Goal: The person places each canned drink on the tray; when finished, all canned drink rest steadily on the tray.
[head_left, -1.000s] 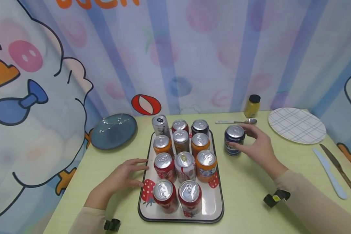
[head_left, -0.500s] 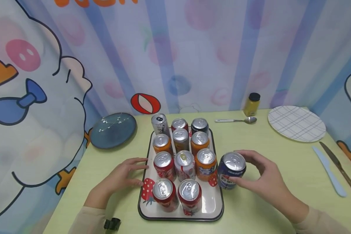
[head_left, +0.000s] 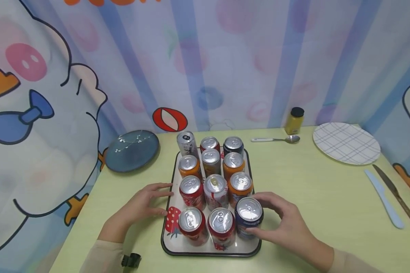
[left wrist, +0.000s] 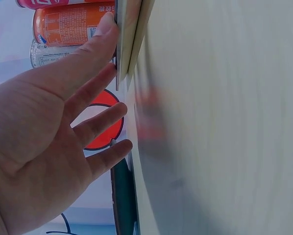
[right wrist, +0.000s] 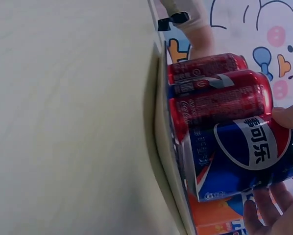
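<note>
My right hand [head_left: 287,223] grips a blue soda can [head_left: 248,218] between thumb and fingers at the front right corner of the tray [head_left: 242,248]. In the right wrist view the blue can [right wrist: 247,159] stands close beside a red cola can [right wrist: 225,105], its base right at the tray surface. Two red cans, one on the left [head_left: 193,229] and one in the middle [head_left: 222,231], complete that front row. My left hand [head_left: 141,204] lies at the tray's left edge with fingers spread; in the left wrist view its thumb and forefinger touch the rim.
Several more cans, including an orange one [head_left: 240,187] and a white one [head_left: 216,193], stand in rows farther back. Around the tray are a dark blue plate [head_left: 133,151], a spoon [head_left: 276,140], a yellow jar [head_left: 294,122], a checked plate [head_left: 346,144] and two knives [head_left: 384,199].
My right hand has carried the blue can from the table right of the tray, toward me and left, to the tray's front right corner. The left hand has stayed in place.
</note>
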`<state>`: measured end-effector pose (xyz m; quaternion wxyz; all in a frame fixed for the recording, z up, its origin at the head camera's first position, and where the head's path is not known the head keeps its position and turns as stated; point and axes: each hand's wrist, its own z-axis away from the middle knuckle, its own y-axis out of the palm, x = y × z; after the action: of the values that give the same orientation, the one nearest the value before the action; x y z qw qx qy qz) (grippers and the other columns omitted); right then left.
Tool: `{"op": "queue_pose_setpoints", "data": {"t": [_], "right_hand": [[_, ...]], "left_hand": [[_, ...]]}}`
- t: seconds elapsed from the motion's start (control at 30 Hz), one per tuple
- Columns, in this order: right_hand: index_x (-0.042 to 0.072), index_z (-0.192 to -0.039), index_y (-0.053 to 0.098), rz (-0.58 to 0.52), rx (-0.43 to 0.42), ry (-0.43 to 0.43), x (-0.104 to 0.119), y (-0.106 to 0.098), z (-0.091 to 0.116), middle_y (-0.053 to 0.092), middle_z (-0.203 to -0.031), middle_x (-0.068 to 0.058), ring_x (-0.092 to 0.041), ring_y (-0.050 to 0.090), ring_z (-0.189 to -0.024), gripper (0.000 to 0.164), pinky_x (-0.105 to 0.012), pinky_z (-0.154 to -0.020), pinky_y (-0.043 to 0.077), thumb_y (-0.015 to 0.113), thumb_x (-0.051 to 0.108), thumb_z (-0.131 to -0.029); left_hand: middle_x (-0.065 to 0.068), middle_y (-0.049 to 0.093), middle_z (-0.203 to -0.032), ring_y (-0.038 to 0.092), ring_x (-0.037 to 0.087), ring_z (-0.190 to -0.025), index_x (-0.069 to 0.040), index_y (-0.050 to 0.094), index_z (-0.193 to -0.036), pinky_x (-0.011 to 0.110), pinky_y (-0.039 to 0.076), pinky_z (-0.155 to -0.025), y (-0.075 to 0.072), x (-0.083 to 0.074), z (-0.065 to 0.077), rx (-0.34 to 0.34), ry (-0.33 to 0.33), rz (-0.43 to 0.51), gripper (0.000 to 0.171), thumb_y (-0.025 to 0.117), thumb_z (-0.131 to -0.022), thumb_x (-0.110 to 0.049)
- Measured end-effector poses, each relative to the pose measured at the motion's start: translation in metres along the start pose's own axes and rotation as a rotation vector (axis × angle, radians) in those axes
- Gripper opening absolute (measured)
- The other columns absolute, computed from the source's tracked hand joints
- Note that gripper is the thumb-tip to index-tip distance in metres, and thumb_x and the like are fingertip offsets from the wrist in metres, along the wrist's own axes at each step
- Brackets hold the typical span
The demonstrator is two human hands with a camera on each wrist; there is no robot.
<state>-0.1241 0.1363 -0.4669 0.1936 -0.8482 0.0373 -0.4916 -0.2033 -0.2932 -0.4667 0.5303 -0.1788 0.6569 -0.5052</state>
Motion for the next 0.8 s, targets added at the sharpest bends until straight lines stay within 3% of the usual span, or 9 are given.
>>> {"op": "queue_pose_setpoints", "data": {"t": [0.17, 0.47, 0.7, 0.8], "right_hand": [[0.018, -0.130, 0.066, -0.027, 0.007, 0.006, -0.004, 0.011, -0.001, 0.071, -0.125, 0.003, -0.008, 0.067, -0.114, 0.069, -0.024, -0.096, 0.059, 0.098, 0.017, -0.069], [0.019, -0.130, 0.066, 0.034, -0.021, -0.029, -0.008, 0.021, 0.000, 0.070, -0.126, 0.003, -0.007, 0.066, -0.114, 0.070, -0.021, -0.096, 0.058, 0.099, 0.021, -0.068], [0.021, -0.136, 0.065, 0.118, -0.017, -0.032, -0.008, 0.009, 0.003, 0.067, -0.131, 0.006, -0.009, 0.066, -0.115, 0.077, -0.026, -0.094, 0.058, 0.099, 0.029, -0.067], [0.022, -0.137, 0.064, 0.156, -0.023, 0.000, -0.014, -0.002, 0.008, 0.066, -0.132, 0.006, -0.013, 0.065, -0.113, 0.079, -0.024, -0.093, 0.057, 0.099, 0.030, -0.066]], "left_hand": [[0.007, 0.052, -0.156, 0.042, 0.041, -0.147, -0.018, 0.070, -0.135, 0.066, 0.035, -0.119, -0.001, 0.000, 0.003, -0.001, -0.025, -0.001, 0.059, 0.089, -0.080, -0.028], [0.007, 0.053, -0.156, 0.044, 0.041, -0.146, -0.017, 0.070, -0.135, 0.065, 0.036, -0.119, -0.002, 0.002, 0.004, -0.008, 0.018, -0.019, 0.059, 0.089, -0.080, -0.028], [0.007, 0.054, -0.155, 0.043, 0.042, -0.147, -0.017, 0.069, -0.136, 0.066, 0.035, -0.119, -0.003, 0.002, 0.002, -0.015, 0.012, -0.019, 0.062, 0.090, -0.079, -0.027], [0.007, 0.056, -0.153, 0.044, 0.040, -0.146, -0.017, 0.067, -0.139, 0.065, 0.037, -0.119, -0.005, 0.000, 0.003, -0.054, 0.006, -0.006, 0.066, 0.091, -0.078, -0.026]]}}
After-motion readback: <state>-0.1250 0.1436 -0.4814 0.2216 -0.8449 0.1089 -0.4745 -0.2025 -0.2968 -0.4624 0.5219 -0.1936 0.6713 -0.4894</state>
